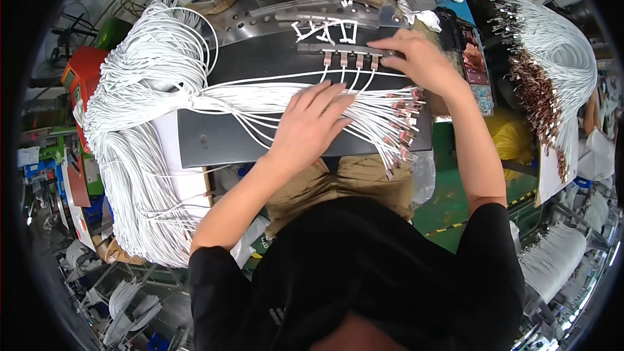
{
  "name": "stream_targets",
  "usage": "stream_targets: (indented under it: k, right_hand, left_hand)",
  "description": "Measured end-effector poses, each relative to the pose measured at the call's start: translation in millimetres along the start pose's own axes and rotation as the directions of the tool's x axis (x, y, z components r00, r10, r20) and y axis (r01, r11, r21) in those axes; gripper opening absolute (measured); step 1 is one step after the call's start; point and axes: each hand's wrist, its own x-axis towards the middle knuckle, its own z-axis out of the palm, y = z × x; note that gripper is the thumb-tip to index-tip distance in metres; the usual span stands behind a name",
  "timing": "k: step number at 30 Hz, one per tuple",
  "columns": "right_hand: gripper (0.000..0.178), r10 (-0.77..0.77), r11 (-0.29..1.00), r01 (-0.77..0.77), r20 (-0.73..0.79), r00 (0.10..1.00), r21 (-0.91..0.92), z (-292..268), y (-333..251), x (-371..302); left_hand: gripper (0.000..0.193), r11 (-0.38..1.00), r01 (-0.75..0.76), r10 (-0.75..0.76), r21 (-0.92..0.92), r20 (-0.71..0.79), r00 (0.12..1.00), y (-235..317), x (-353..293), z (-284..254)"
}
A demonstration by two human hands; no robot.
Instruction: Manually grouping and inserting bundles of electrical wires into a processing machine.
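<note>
My left hand (312, 122) lies with fingers stretched out over a bundle of white cables (253, 95) on the dark work surface. The bundle's loose ends carry small reddish and metal connectors (404, 120), fanned out on the right. Several cable connectors (359, 60) stand in a row along a narrow dark fixture bar (315, 47). At the bar's right end is my right hand (416, 58), its index finger and thumb apart, touching the bar close to the rightmost connector. White moulded plastic scraps (333, 29) lie just beyond the bar.
A large heap of white cables (140, 71) hangs over the left side. Curved metal machine parts (279, 8) stand at the back. More cables with connector ends (559, 52) hang at the right. A yellow bag (510, 136) sits below on the green floor (442, 188).
</note>
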Motion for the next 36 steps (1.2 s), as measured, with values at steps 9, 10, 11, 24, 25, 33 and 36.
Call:
stream_targets:
  k: [9, 10, 11, 24, 25, 33, 36]
  right_hand:
    - [0.023, -0.112, 0.981, 0.151, -0.278, 0.954, 0.124, 50, 16, 72]
    - [0.023, -0.118, 0.978, 0.159, -0.272, 0.955, 0.135, 55, 12, 92]
    - [0.025, -0.057, 0.975, 0.115, -0.286, 0.956, 0.188, 55, 9, 117]
    - [0.027, -0.193, 0.978, 0.197, -0.069, 0.979, 0.064, 100, 114, 258]
    - [0.028, -0.25, 0.968, 0.25, -0.013, 0.968, 0.014, 98, 116, 255]
    - [0.042, -0.202, 0.966, 0.216, -0.108, 0.973, 0.144, 61, -16, 162]
    - [0.049, -0.37, 0.908, 0.289, -0.258, 0.892, -0.304, 81, -29, 152]
  left_hand:
    - [0.016, 0.967, 0.208, -0.235, 0.146, 0.204, 0.95, -33, 17, -2]
    - [0.018, 0.958, 0.235, -0.264, 0.165, 0.182, 0.947, -43, 18, -4]
    - [0.02, 0.947, 0.262, -0.291, 0.184, 0.159, 0.943, -54, 21, -6]
    - [0.022, 0.88, 0.445, -0.47, 0.163, 0.172, 0.866, -134, 126, 17]
    - [0.022, 0.84, 0.523, -0.542, 0.145, 0.256, 0.8, -136, 130, 17]
    - [0.047, 0.77, 0.617, -0.638, 0.161, 0.226, 0.736, -168, 115, -2]
    - [0.045, 0.861, 0.341, -0.372, 0.378, 0.01, 0.928, -200, 97, 32]
